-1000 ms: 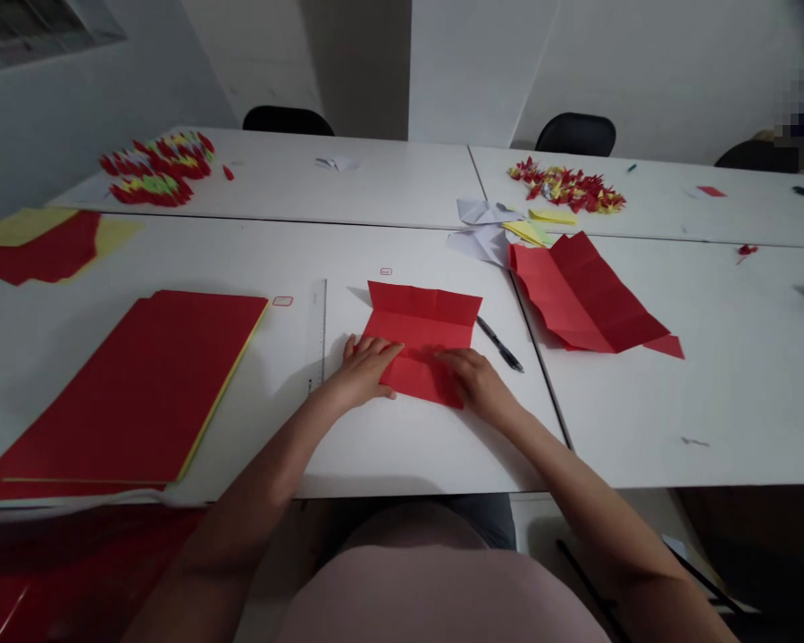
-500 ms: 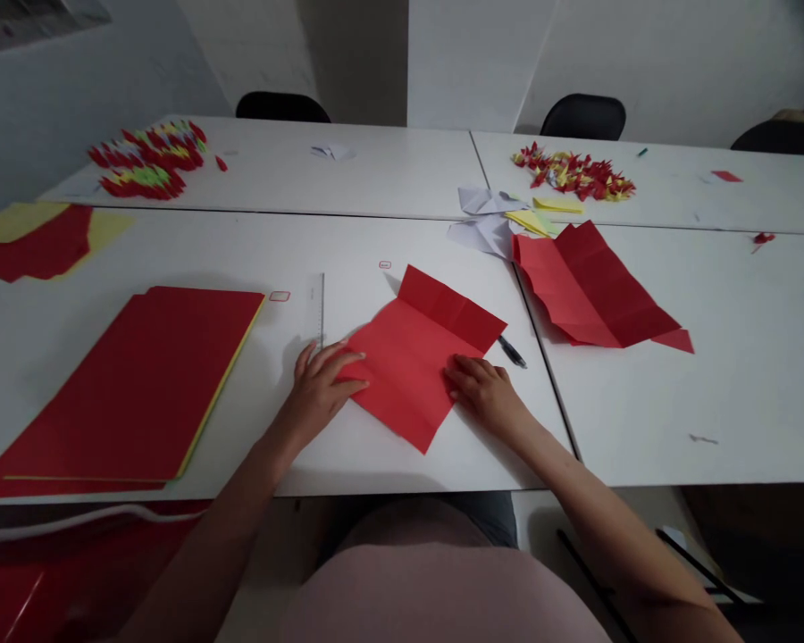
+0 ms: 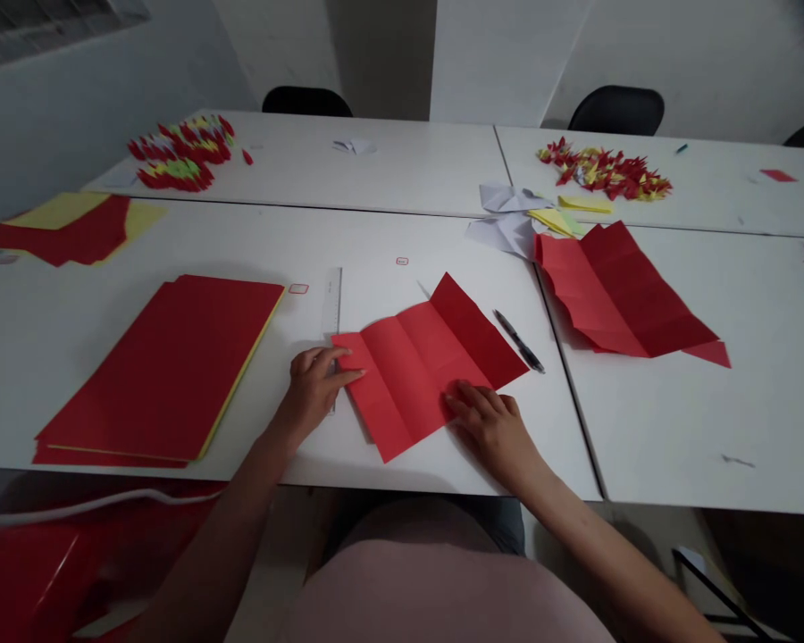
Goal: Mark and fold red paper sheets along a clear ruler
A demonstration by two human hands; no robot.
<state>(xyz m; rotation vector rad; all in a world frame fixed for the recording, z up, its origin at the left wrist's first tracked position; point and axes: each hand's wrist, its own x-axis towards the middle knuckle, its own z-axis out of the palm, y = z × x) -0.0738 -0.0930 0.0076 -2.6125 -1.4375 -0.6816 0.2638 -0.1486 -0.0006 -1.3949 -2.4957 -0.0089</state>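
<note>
A creased red sheet of paper (image 3: 408, 357) lies on the white table in front of me, its far right panel raised along a fold. At the sheet's left edge, my left hand (image 3: 312, 388) pinches it between thumb and fingers. My right hand (image 3: 492, 424) has its fingers bent together over the lower right edge; the thumb is hidden. A clear ruler (image 3: 334, 299) lies partly under my left hand and the sheet. Just right of the paper is a black pen (image 3: 519, 341).
Stacked red and yellow sheets (image 3: 167, 366) lie at left. More creased red paper (image 3: 630, 295) rests at right, by folded white paper (image 3: 509, 228). Piles of small folded pieces (image 3: 180, 152) (image 3: 607, 171) sit at the back. A seam (image 3: 569, 393) divides the tables.
The red sheet has turned, its raised panel now at the right and its creases running differently. Both hands stay at its edges. The pen is fully uncovered, and the view has shifted left.
</note>
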